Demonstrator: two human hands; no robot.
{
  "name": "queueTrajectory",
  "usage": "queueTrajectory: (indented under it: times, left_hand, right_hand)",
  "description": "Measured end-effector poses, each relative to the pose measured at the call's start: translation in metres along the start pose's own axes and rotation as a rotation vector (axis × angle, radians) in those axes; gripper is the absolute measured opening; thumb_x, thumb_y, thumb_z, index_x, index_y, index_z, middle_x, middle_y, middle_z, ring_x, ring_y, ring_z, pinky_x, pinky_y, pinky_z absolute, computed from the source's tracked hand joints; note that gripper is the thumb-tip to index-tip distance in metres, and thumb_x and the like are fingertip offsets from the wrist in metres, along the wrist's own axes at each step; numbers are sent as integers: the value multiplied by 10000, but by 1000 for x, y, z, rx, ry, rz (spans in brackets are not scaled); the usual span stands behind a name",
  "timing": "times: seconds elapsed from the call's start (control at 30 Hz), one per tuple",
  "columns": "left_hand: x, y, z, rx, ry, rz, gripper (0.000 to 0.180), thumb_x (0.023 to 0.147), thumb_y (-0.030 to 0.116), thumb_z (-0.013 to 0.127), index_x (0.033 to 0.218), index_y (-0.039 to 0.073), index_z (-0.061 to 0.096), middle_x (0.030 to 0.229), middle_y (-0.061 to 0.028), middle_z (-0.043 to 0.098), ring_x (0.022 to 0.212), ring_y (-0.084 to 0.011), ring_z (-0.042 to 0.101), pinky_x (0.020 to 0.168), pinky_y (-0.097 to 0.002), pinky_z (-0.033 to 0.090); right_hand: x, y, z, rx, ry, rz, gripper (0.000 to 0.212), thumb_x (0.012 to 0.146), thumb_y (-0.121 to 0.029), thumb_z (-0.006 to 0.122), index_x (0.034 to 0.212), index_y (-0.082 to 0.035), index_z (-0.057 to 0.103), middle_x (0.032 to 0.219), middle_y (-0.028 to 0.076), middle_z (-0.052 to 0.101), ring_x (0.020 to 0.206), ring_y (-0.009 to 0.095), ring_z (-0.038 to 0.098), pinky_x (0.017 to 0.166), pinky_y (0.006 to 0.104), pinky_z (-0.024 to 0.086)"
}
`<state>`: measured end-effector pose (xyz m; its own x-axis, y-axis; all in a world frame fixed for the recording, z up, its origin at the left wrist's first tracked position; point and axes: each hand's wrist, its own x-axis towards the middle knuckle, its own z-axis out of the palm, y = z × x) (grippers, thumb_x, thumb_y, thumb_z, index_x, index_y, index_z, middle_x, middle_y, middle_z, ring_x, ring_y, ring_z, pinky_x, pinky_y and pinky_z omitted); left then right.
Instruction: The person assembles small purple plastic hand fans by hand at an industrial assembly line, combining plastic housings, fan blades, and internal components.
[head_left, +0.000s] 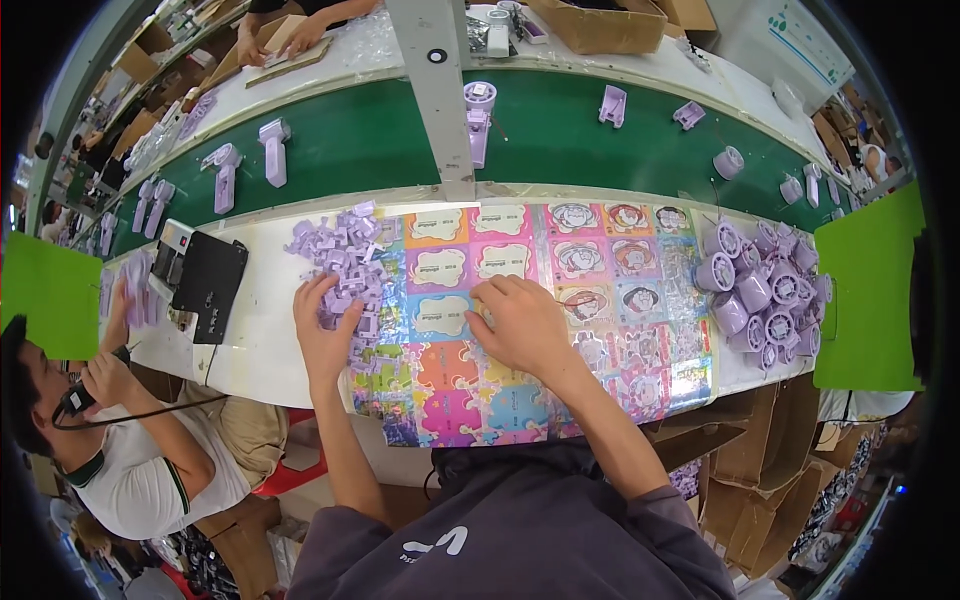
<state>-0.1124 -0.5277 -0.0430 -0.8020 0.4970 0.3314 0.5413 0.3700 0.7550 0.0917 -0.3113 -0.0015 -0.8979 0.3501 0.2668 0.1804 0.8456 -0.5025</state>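
My left hand [325,325] reaches into a heap of small light-purple plastic parts [352,245], its thumb and fingers spread around some pieces at the heap's near side. Whether its fingertips press on any piece cannot be made out. My right hand [522,325] rests over a shiny, colourful printed sheet [447,365] with cartoon pictures and label shapes. Its fingers are bent, a gap shows between thumb and forefinger, and no part is visible in it. The heap lies along the sheet's left edge.
Purple round-headed housings [765,290] are piled at the right. A black plate-like fixture [212,285] stands left, near a seated co-worker [170,440] holding a tool. Beyond runs a green conveyor [370,135] carrying purple fan-shaped bodies, crossed by a metal post [430,90].
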Motion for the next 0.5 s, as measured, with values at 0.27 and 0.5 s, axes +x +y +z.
queueTrajectory:
  times: [0.27,0.5]
  left_hand:
    - [-15,34,6,115,-79,169,427,710,123,821,1122,111,712,1314,-122,589,1283,-351,492,1106,-467,361]
    - [-17,64,28,97,-43,263,405,738,143,828,1124,101,714,1253,-132,597,1175,-313,552,1009,-436,414]
  right_hand:
    - [-1,-3,0,31,7,5,212,867,-222,698,945,-29,660,910,132,673,903,316,664,821,434,524]
    - [-4,1,-1,38,33,16,186,863,-210,692,913,-34,660,892,123,669,876,313,661,811,434,519]
